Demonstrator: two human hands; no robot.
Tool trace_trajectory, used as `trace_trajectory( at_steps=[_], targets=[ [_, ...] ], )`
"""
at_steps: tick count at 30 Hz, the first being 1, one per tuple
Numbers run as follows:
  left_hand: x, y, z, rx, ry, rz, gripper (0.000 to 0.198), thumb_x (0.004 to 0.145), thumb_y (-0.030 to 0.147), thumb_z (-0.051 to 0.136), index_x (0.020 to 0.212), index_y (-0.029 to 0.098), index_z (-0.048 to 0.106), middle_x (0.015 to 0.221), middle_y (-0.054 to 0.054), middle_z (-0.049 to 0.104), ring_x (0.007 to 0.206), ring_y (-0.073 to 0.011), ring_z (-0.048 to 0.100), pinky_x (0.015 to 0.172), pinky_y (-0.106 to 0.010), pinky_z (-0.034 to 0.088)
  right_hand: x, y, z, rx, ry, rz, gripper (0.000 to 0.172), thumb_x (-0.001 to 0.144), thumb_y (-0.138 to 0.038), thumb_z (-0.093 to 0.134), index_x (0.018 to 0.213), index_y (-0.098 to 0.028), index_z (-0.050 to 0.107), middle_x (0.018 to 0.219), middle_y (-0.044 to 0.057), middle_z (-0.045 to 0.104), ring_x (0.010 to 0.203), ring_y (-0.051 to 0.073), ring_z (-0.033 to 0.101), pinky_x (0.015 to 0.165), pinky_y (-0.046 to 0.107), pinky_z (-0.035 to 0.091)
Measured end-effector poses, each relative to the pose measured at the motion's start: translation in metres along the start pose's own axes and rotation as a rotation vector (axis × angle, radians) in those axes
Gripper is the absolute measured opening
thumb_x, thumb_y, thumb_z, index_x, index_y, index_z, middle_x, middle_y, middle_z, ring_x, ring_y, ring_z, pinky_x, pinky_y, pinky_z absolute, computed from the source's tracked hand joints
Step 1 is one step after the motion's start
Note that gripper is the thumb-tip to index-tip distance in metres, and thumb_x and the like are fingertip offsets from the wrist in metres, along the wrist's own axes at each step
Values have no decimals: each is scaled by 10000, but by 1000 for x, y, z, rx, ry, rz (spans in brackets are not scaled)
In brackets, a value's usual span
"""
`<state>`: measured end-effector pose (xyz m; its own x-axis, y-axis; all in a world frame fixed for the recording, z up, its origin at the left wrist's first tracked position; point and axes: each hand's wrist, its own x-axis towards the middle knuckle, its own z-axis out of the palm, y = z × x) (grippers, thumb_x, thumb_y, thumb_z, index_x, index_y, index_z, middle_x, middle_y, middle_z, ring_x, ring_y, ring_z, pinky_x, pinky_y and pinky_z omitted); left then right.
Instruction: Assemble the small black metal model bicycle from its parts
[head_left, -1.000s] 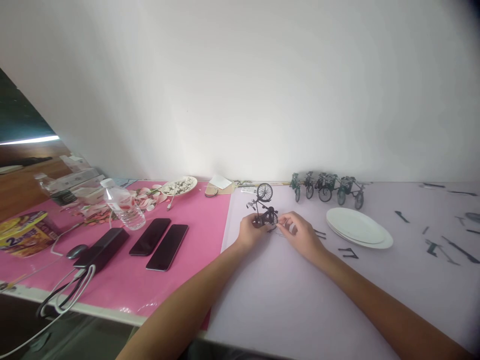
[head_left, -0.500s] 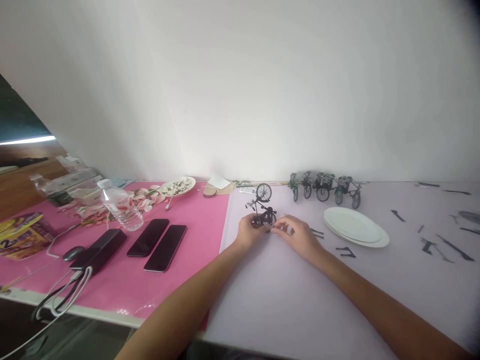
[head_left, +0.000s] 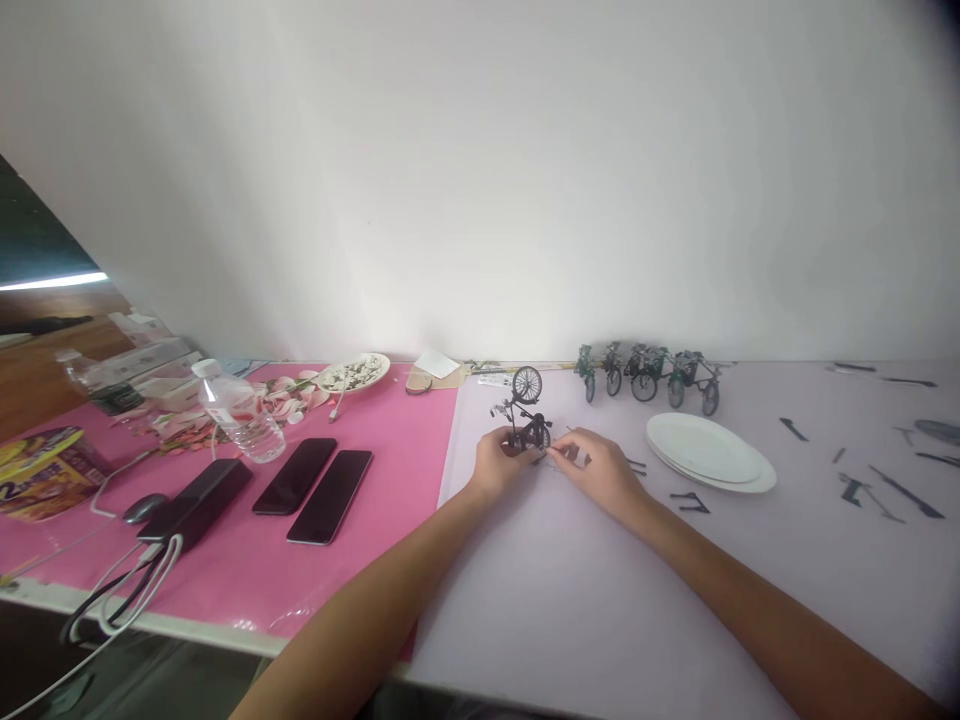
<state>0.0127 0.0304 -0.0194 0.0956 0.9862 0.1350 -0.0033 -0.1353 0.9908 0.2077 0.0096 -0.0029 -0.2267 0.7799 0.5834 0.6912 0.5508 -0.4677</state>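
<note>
A small black model bicycle [head_left: 526,412] stands tipped up on the pale mat, its front wheel raised. My left hand [head_left: 495,466] is closed round its lower rear part. My right hand [head_left: 592,466] sits just right of it, fingers pinched on a thin wire-like piece I cannot make out, held against the model's rear. Both forearms reach in from the bottom edge.
A row of green model bicycles [head_left: 649,374] lines the wall. White plates [head_left: 709,452] lie to the right, with dark loose parts [head_left: 889,490] beyond. On the pink mat [head_left: 247,555] sit two phones [head_left: 315,480], a water bottle [head_left: 236,410], a mouse and cables.
My right hand has shifted slightly left, closer to the model's rear. The left hand keeps its hold, and the view has drifted a little.
</note>
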Motion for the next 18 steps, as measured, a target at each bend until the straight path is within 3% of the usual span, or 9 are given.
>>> trace_trajectory(
  at_steps=[6, 18],
  targets=[
    [2, -3, 0, 24, -3, 5, 356, 710, 194, 869, 1045, 131, 764, 963, -92, 791, 747, -158, 709, 706, -254, 542, 0, -2, -1, 8, -13, -13, 80, 892, -239, 637, 831, -247, 689, 822, 25, 730, 720, 190, 673, 606, 295, 506],
    [0, -1, 0, 10, -14, -1, 394, 694, 221, 897, 1054, 136, 762, 966, -92, 789, 734, -151, 705, 694, -250, 545, -2, 0, -1, -12, -15, -22, 85, 862, -183, 632, 811, -246, 658, 802, 7, 704, 716, 177, 658, 607, 273, 481]
  ],
)
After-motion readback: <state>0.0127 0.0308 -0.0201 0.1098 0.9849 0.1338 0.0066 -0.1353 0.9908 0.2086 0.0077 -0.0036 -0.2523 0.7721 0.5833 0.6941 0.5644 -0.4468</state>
